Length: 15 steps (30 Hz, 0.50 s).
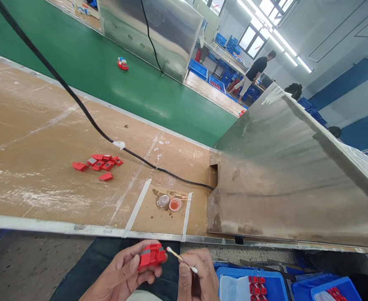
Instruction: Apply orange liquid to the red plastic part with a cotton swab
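Hands came first to the eye in the head view, low at the bottom edge over the person's lap. The left hand (125,271) had its fingers (133,264) curled shut round a small red plastic part (151,255), gripping it from below with the grey-patched face turned up. The right hand (196,276) pinched a cotton swab (181,259) between thumb and forefinger, fingers closed on the stick, its white tip just beside the part's right end, near touching or touching; I could not tell which.

As to progress, I judged the work was in mid-run: one part was being swabbed, a loose cluster of red parts (98,164) lay on the counter (30,138) well apart from the hands, and more red parts sat in a blue bin (265,288) at the person's right. Which lot was finished and which was waiting, I could not tell.

Counting: one swab, one part in hand, about eight or nine in the counter cluster, though they overlapped too much for a firm count. Two small round dishes stood side by side inside a taped rectangle at the counter's near edge, a clear dish (163,201) and an orange dish (175,204), with brown stains about them. One black cable (77,102) ran across the counter to a slot in a metal chute (290,175). One red item (123,63) sat alone on the green belt (108,62) beyond. One other person (255,74) stood far off
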Available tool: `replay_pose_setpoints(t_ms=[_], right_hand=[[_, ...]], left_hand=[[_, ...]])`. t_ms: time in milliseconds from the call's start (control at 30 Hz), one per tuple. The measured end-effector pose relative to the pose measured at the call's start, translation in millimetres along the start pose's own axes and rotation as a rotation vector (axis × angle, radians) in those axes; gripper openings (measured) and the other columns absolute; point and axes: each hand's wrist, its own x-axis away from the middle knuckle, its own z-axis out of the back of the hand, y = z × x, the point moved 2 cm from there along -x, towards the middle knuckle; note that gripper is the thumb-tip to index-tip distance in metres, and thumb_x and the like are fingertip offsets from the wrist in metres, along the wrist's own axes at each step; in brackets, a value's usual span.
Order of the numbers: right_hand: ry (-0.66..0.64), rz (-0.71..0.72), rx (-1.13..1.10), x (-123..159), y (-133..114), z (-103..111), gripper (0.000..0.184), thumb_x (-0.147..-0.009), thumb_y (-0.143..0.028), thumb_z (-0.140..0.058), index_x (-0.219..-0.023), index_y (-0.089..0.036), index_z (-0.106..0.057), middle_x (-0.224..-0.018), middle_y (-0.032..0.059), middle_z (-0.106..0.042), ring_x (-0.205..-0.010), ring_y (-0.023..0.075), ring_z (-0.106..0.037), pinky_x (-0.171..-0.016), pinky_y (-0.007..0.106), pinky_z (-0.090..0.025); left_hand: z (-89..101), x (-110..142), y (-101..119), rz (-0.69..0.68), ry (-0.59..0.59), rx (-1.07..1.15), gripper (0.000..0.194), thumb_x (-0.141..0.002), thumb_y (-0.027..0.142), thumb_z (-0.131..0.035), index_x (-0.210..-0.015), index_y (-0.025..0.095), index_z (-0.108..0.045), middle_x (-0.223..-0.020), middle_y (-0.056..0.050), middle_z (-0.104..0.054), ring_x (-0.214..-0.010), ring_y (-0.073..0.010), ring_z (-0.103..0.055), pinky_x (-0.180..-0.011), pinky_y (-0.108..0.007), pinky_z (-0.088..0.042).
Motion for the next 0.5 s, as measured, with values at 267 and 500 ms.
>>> replay_pose_setpoints(t_ms=[267,500], right_hand=[[-0.115,0.087,0.087,-1.3,-5.5,-9.1,0.015,-0.109,-0.015,-0.059,-0.105,-0.023,-0.071,-0.081,0.0005,-0.074,-0.064,0.0164,-0.07,-0.06,0.029,-0.051],[-0.168,0.085,0.072,1.3,-4.0,-15.0,0.019,-0.114,-0.02,-0.054,-0.105,-0.023,-0.071,-0.082,0.0014,-0.072,-0.066,0.0165,-0.069,-0.06,0.03,-0.05]], left_hand=[[-9.2,2.1,5.2,-0.006,-0.001,-0.027,0.06,-0.058,0.059,-0.11,-0.098,0.017,-0.091,-0.081,-0.01,-0.085,-0.074,-0.0186,-0.074,-0.066,-0.021,-0.058],[-4.9,3.0,5.5,-0.019,-0.002,-0.017,0.056,-0.062,0.054,-0.109,-0.099,0.017,-0.091,-0.083,-0.011,-0.085,-0.076,-0.0205,-0.074,-0.069,-0.024,-0.058]])
